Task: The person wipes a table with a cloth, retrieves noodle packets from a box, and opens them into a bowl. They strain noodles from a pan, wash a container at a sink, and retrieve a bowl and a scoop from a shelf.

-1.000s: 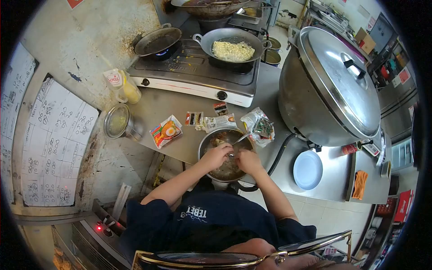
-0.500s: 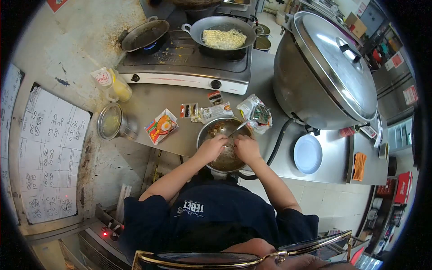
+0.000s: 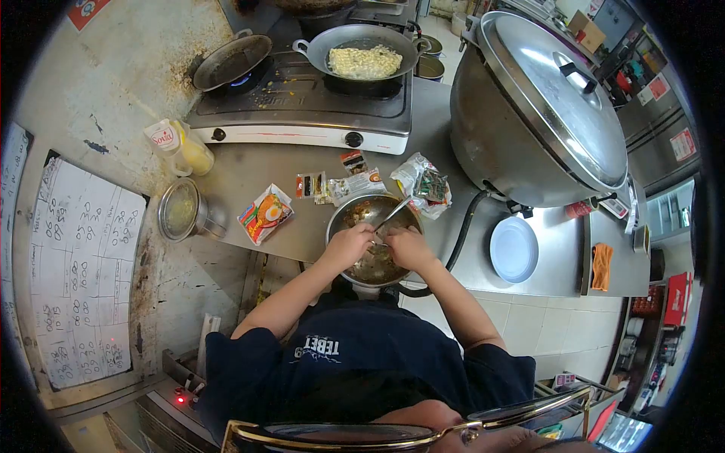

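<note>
A metal bowl (image 3: 368,281) with brownish residue inside stands at the front edge of the counter. My left hand (image 3: 353,248) and my right hand (image 3: 409,248) are over it, close together, with fingers pinched. Whatever lies between the fingertips is small and partly hidden, so I cannot make it out. A metal spoon (image 3: 394,214) leans in the bowl, its handle towards the far right rim. Behind the bowl lie small seasoning sachets (image 3: 310,186), an opened wrapper (image 3: 359,185) and a white plastic packet (image 3: 423,183). To the left is an instant noodle packet (image 3: 266,214).
A noodle block (image 3: 365,63) sits in a wok (image 3: 317,50) on the gas stove (image 3: 302,136). Beside it is a smaller pan (image 3: 232,66) over a blue flame. A large lidded pot (image 3: 491,128), a black hose (image 3: 470,224) and a pale blue plate (image 3: 514,251) are on the right.
Both hands stay over the bowl, with small shifts of the fingers. The spoon handle now shows more plainly. The whole view has shifted slightly.
</note>
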